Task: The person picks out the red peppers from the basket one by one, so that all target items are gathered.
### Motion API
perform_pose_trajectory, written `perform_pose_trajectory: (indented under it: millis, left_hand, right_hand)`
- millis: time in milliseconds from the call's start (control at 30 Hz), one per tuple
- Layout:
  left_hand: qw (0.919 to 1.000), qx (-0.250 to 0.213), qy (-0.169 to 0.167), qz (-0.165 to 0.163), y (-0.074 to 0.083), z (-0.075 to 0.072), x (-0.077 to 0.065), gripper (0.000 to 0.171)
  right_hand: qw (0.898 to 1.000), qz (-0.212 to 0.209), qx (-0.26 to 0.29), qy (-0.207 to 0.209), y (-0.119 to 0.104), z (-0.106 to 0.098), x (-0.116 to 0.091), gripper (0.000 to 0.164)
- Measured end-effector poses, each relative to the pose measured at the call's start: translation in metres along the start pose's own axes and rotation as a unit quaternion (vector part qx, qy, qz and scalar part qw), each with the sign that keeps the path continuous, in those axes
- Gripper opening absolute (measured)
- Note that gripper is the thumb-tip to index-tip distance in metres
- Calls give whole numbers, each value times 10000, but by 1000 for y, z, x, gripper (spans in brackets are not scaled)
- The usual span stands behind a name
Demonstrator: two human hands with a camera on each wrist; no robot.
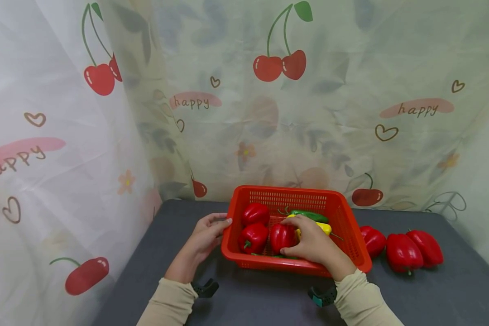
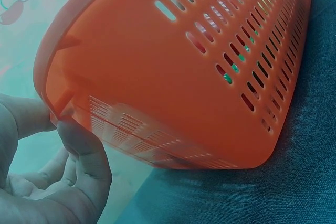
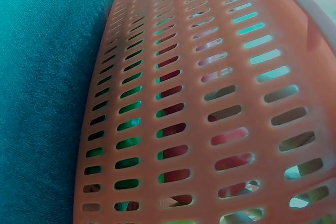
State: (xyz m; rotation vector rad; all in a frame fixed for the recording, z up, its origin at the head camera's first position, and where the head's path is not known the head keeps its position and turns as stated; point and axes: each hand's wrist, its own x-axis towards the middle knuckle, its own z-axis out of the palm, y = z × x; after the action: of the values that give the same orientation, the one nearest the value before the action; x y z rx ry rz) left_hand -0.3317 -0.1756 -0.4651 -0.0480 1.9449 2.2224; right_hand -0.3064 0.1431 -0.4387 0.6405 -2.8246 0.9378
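Observation:
A red plastic basket (image 1: 352, 226) with slotted walls stands on the dark table. My left hand (image 1: 207, 237) pinches its left rim between thumb and finger, as the left wrist view shows with the hand (image 2: 73, 171) at the basket's (image 2: 157, 77) edge. Inside the basket, my right hand (image 1: 315, 240) holds a red bell pepper (image 1: 281, 237) between thumb and fingers. Two more red bell peppers, one behind (image 1: 256, 213) and one in front (image 1: 253, 238), lie left of it. A green chili (image 1: 309, 216) and a yellow pepper (image 1: 324, 227) lie behind the right hand, partly hidden.
Just right of the basket, three red bell peppers, a left one (image 1: 372, 241), a middle one (image 1: 404, 253) and a right one (image 1: 427, 248), lie on the table (image 1: 265, 301). A cherry-printed curtain (image 1: 330, 149) hangs behind. In the right wrist view the basket's wall (image 3: 194, 93) hides the right hand's grip.

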Motion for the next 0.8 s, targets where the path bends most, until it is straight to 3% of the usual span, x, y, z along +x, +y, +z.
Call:
perform_pose_trajectory:
  millis: [467,800]
  left_hand:
    - [9999,-77,60,-49,5,0,-1,44]
    - [10000,-10,26,-6,4,0,-3,43]
  right_hand:
    - [9976,-293,495,385,3,-5,4,67]
    - [9941,-276,982,366,2,-10,-1,67]
